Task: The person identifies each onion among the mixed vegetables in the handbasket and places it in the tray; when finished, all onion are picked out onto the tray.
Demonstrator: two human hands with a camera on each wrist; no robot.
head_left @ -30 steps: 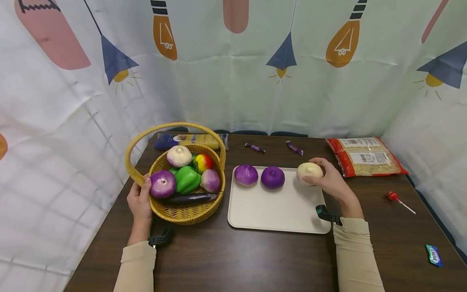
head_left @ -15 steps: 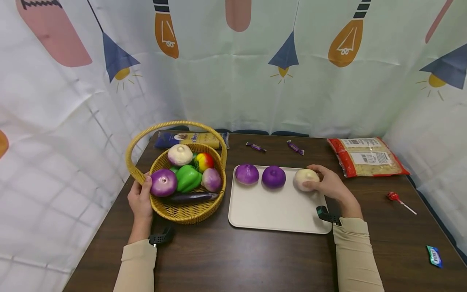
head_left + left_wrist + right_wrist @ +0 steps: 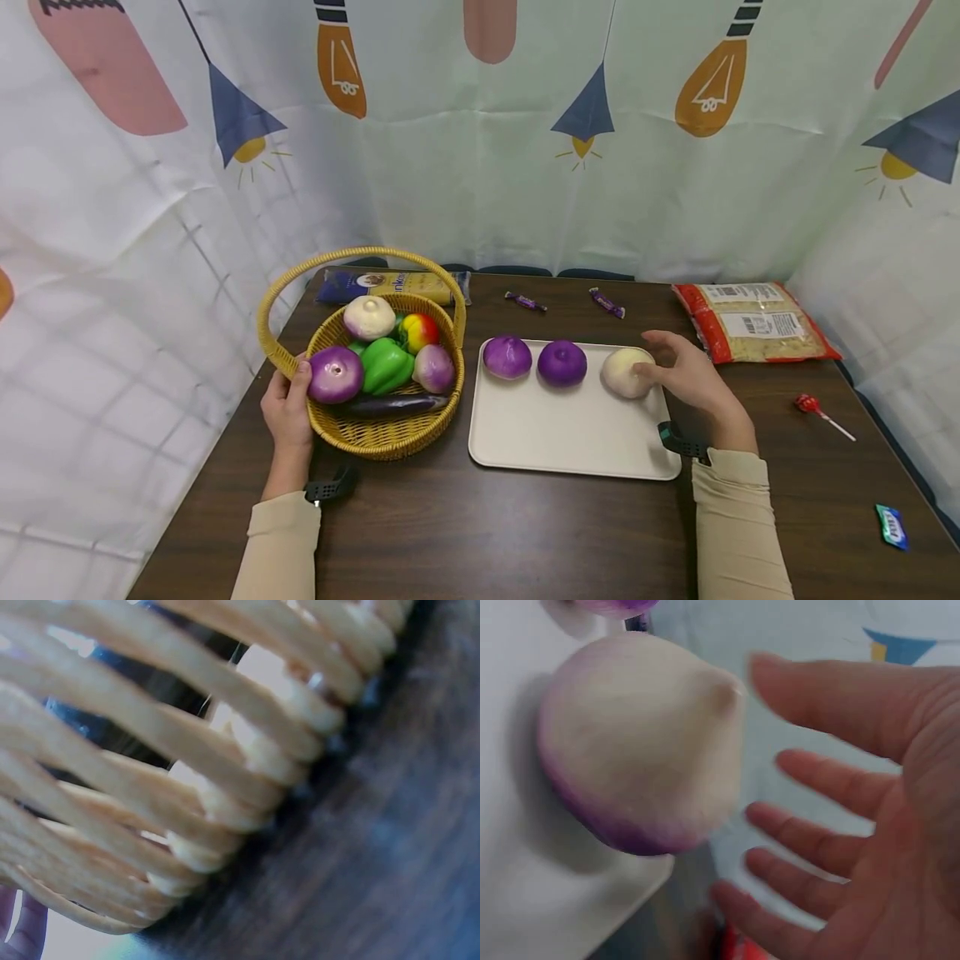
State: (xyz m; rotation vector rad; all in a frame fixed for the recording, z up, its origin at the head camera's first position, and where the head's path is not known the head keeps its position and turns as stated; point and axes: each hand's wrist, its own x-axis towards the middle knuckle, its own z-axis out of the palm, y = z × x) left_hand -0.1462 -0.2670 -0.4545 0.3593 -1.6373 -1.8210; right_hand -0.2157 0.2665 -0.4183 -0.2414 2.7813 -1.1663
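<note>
Head: white onion (image 3: 627, 372) sits on tray (image 3: 570, 437), third in the row; right hand (image 3: 686, 375) beside it, fingers spread, grasping nothing. Left hand (image 3: 287, 410) grips basket (image 3: 375, 437) rim.
Left wrist: only weave (image 3: 187, 772), blurred.
Right wrist: palm (image 3: 870, 825) clear of onion (image 3: 641, 739).
Placement looks done; next likely another basket pick.

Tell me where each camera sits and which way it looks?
Head: worn on the head, looking forward and down at the dark wooden table; both hands and beige sleeves show.
Left wrist: close against the yellow woven wicker basket; fingertips show at the bottom left corner.
Right wrist: looks across the open right hand at the round white onion with a purple base.
Shared: that onion and the basket also appear in the head view.
</note>
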